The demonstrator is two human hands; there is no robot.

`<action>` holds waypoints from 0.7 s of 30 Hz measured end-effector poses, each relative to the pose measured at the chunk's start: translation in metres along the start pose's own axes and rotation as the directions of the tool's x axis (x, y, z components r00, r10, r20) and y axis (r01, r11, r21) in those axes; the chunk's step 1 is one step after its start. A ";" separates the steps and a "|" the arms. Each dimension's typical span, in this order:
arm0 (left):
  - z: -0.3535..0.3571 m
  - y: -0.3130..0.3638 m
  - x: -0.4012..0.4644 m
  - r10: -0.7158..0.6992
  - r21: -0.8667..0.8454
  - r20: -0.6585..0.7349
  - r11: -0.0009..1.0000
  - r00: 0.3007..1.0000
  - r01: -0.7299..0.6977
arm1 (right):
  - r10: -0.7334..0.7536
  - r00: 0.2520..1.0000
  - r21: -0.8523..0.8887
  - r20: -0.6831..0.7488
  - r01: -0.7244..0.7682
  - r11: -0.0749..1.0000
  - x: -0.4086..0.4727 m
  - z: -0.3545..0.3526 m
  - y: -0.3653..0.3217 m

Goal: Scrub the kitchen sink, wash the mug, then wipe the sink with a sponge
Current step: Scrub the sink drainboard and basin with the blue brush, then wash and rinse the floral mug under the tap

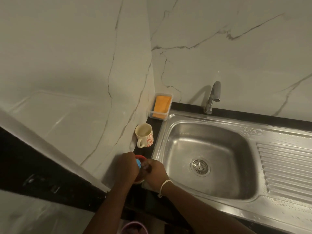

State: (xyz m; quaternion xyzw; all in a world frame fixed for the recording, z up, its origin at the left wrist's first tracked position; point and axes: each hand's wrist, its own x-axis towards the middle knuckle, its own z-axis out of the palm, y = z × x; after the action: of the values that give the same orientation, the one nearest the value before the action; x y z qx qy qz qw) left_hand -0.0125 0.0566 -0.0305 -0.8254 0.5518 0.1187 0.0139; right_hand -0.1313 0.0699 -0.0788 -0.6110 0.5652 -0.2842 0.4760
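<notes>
Nearest, a small red round container [141,157] with a blue piece is gripped by the left hand [128,168], while something dark is pinched at it by the right hand [154,169]; both wrists are bent inward. Just beyond, the cream ceramic mug with red flowers [144,135] stands upright on the dark counter, left of the wet steel sink [207,159]. It is judged fragile and slippery when soaped, best taken by its handle. Farthest, an orange sponge [162,104] lies in a clear tray.

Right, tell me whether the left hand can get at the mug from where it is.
Probably yes. The mug stands upright on the dark counter just beyond the left hand, with nothing between them. But that hand is busy at a red container and would need to let go first.
</notes>
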 end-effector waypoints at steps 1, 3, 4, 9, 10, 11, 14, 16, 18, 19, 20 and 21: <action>0.000 0.002 -0.002 -0.019 -0.021 -0.013 1.000 1.000 0.019 | -0.015 1.000 0.017 -0.003 0.015 1.000 0.001 -0.007 0.003; 0.000 0.005 -0.003 -0.043 -0.039 -0.005 0.998 0.999 0.043 | -0.044 0.999 0.037 -0.006 0.044 0.998 0.003 -0.023 0.008; -0.001 0.008 -0.003 -0.047 -0.056 -0.003 0.997 0.999 0.047 | -0.052 0.999 0.048 -0.004 0.052 0.997 0.005 -0.034 0.010; -0.002 0.025 -0.018 -0.064 -0.088 -0.107 0.995 0.992 0.054 | 0.000 1.000 0.179 -0.004 0.001 0.984 0.014 -0.090 0.022; -0.001 0.027 -0.020 -0.077 -0.107 -0.120 0.992 0.990 0.064 | 0.008 1.000 0.207 0.003 -0.008 0.978 0.016 -0.100 0.025; -0.001 0.029 -0.023 -0.094 -0.111 -0.123 0.991 0.988 0.081 | 0.020 1.000 0.224 0.013 -0.022 0.974 0.019 -0.109 0.028; 0.001 0.029 -0.030 -0.166 -0.129 -0.112 0.980 0.980 0.152 | 0.061 0.997 0.229 0.048 -0.071 0.971 0.022 -0.126 0.035; 0.002 0.028 -0.034 -0.196 -0.143 -0.105 0.973 0.975 0.180 | 0.089 0.994 0.226 0.064 -0.101 0.969 0.022 -0.129 0.039; 0.002 0.027 -0.039 -0.205 -0.161 -0.115 0.969 0.972 0.185 | 0.118 0.990 0.227 0.082 -0.134 0.965 0.021 -0.126 0.040; 0.002 0.027 -0.040 -0.210 -0.166 -0.123 0.968 0.970 0.188 | 0.131 0.986 0.226 0.104 -0.152 0.962 0.022 -0.124 0.039; 0.001 0.027 -0.041 -0.209 -0.173 -0.133 0.967 0.969 0.185 | 0.150 0.980 0.229 0.129 -0.177 0.957 0.024 -0.121 0.037; -0.002 0.028 -0.040 -0.206 -0.184 -0.152 0.967 0.967 0.177 | 0.172 0.972 0.229 0.158 -0.205 0.952 0.026 -0.117 0.034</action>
State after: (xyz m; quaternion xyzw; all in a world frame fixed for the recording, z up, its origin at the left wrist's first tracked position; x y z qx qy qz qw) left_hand -0.0521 0.0824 -0.0173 -0.8802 0.4564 0.0922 -0.0920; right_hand -0.2444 0.0174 -0.0694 -0.5089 0.5482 -0.2622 0.6097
